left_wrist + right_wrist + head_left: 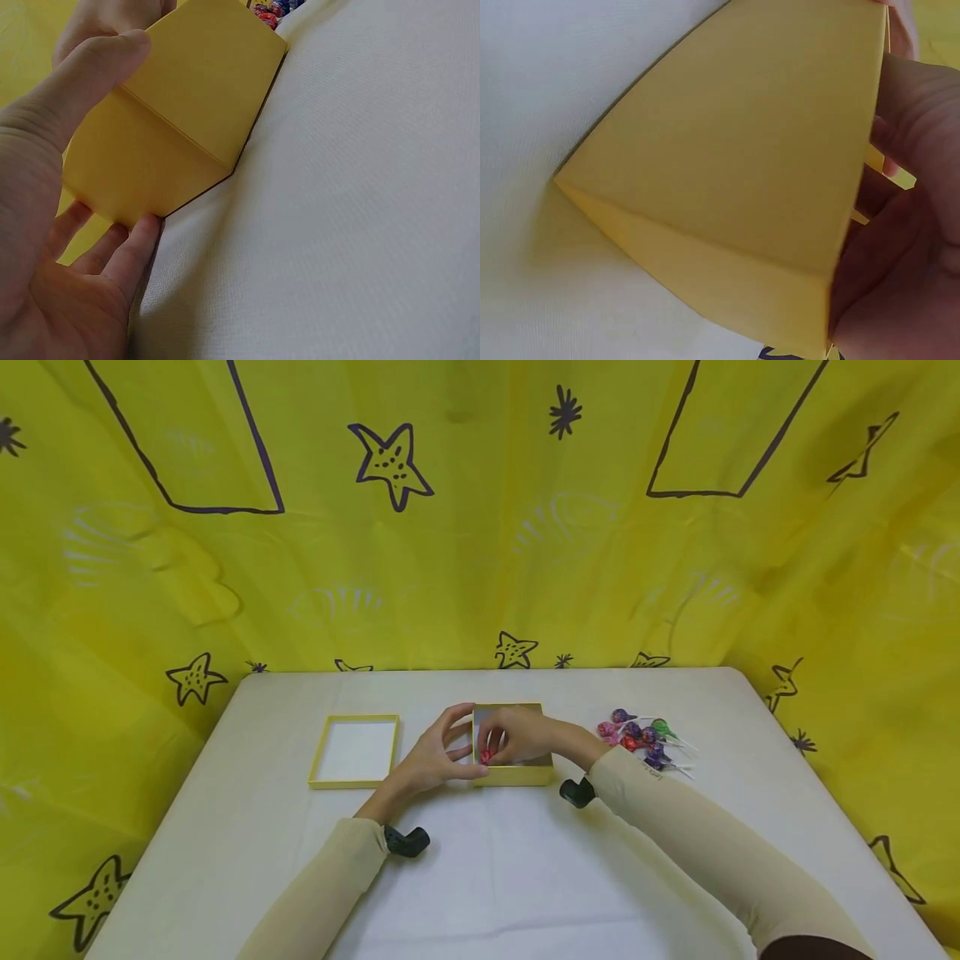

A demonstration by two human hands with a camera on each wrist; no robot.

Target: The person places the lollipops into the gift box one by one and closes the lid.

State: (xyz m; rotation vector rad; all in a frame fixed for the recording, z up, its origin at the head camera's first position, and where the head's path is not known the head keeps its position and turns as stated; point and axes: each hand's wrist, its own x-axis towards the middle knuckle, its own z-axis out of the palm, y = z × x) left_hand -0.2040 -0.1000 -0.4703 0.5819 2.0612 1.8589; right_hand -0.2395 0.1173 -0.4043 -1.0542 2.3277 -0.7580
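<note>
A yellow open-topped box (517,776) stands near the middle of the table. My left hand (433,762) grips its left side, thumb at the front corner and fingers spread along the wall, as the left wrist view also shows. My right hand (521,732) reaches down into the box from above and pinches a red-wrapped lollipop (486,757) near the left inner wall. The lollipop's stick is hidden by the fingers. In the right wrist view, the yellow front wall (727,135) covers most of that hand's fingertips.
To the left lies the box's lid (318,752), yellow-rimmed with its white inside facing up. Several wrapped lollipops (657,754) in purple, red, pink and green are heaped right of the box. A yellow patterned curtain (465,552) hangs behind the white-covered table (480,877).
</note>
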